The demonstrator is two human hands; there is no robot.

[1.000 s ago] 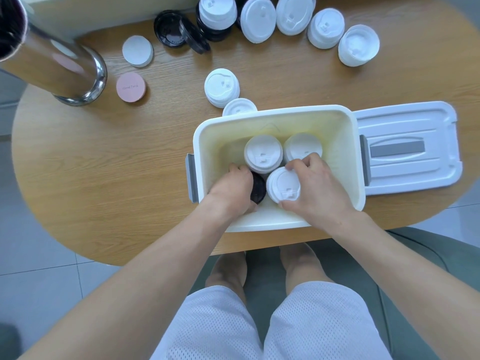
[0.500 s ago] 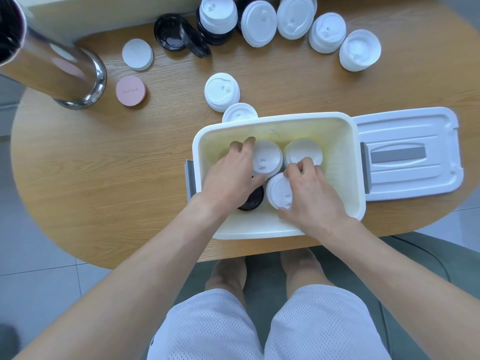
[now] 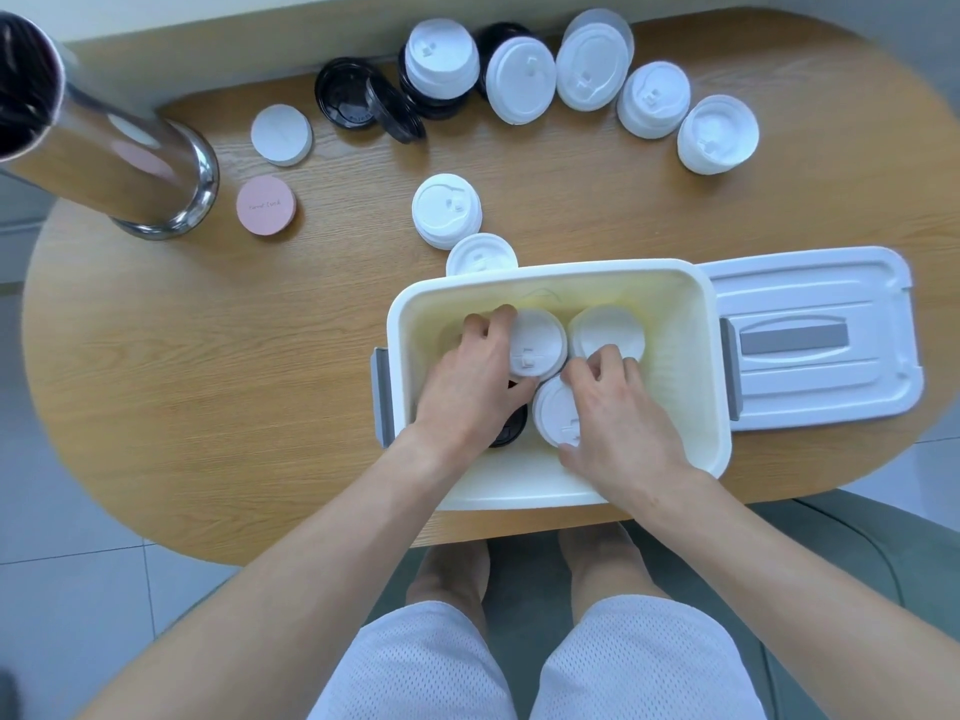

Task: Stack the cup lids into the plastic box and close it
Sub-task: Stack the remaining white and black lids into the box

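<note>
Both hands work inside the open plastic box [image 3: 558, 283], apparently crowding the lid stacks together so that more will fit. The left hand [image 3: 470, 387] curls its fingers round the far edge of a white lid stack [image 3: 537, 343] lying just to its right, seemingly to steady it or draw it toward the box's left wall. The right hand [image 3: 621, 418] grips a second white stack [image 3: 556, 410] directly beneath its thumb and curled fingers, holding it upright against its neighbours. Beyond the right hand's knuckles, touching them, stands a third white stack [image 3: 605, 330]; under the left palm a black lid [image 3: 509, 431] shows only in part. The box thus holds three white stacks and at least one black lid, with bare floor to the right of the right hand. Its cover [image 3: 810, 335] lies flat just beyond the box's right wall, handle up, within reach for closing. Farther from both hands, many white lids [image 3: 652, 98] and black lids [image 3: 345, 93] remain on the table [image 3: 208, 381], so loading appears far from finished.
</note>
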